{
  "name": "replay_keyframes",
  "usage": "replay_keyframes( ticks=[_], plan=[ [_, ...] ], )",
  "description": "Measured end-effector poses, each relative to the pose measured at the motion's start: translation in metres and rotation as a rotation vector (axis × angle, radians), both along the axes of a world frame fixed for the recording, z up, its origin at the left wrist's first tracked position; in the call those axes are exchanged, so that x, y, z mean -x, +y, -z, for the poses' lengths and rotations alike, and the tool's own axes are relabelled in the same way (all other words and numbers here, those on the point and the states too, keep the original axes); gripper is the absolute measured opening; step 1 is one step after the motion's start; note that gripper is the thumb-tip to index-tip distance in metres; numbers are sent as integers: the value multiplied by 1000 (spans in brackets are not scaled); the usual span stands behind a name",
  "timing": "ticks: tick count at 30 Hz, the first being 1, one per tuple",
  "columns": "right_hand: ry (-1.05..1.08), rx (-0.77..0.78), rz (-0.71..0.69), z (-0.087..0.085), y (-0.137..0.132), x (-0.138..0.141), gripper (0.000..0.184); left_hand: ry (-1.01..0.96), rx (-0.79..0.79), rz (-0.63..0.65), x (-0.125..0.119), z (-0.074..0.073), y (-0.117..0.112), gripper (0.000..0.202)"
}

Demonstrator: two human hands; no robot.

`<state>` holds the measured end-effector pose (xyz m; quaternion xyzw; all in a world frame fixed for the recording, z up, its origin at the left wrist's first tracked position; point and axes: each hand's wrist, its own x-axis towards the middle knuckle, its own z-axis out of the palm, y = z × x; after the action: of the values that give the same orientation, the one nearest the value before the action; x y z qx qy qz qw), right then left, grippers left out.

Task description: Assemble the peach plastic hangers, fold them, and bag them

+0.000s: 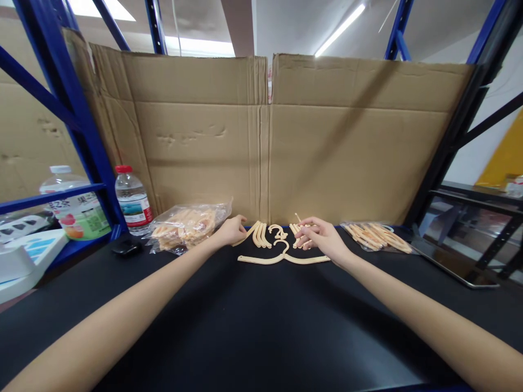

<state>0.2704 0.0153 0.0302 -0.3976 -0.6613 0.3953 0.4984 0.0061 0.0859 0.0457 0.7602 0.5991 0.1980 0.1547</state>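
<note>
**Head view (single view).** The scene is seen from the person's head, above the near edge of a black table [261, 326]. The lens is directed forward and slightly downward. Both forearms [134, 310] are seen entering from the bottom corners, stretched out. They converge on the left hand [231, 230] and right hand [322, 237] just below the picture's centre. The pale sticks [300, 228] pinched in the right hand are therefore shown small. The far side is closed by a cardboard wall [327, 152], faced squarely. A wide field is covered: blue shelf posts [61, 81] are bowed at the edges, and a ceiling light [341, 27] is included at the top. Heights are squeezed.
</note>
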Motion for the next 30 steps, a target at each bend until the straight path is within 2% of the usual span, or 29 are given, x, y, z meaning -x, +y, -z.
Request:
replay_keyframes(
  ticks=[5, 9, 14, 20, 23, 26, 28, 30],
  plan=[
    [141, 41, -5, 5, -18, 9, 37, -252, 34, 164, 2, -16, -30, 35],
    [176, 70, -33, 12, -28, 21, 34, -445, 134, 341, -16, -19, -53, 26],
    [201, 75, -83, 18, -41, 33, 32, -645, 246, 409, -38, -9, -69, 11],
    [306, 126, -56, 19, -51, 28, 30, -773, 327, 412, -37, 0, -87, 22],
    [361, 145, -33, 21, -52, 26, 24, -899, 275, 385, -37, 14, -99, 31],
    [444, 170, -29, 23, -52, 24, 31, -1055, 203, 344, -40, 32, -109, 38],
    [467, 204, -51, 24, -52, 23, 37, -1080, 161, 336, -42, 40, -113, 37],
    [429, 235, -82, 25, -52, 22, 34, -1069, 130, 343, -42, 44, -116, 30]
  ],
)
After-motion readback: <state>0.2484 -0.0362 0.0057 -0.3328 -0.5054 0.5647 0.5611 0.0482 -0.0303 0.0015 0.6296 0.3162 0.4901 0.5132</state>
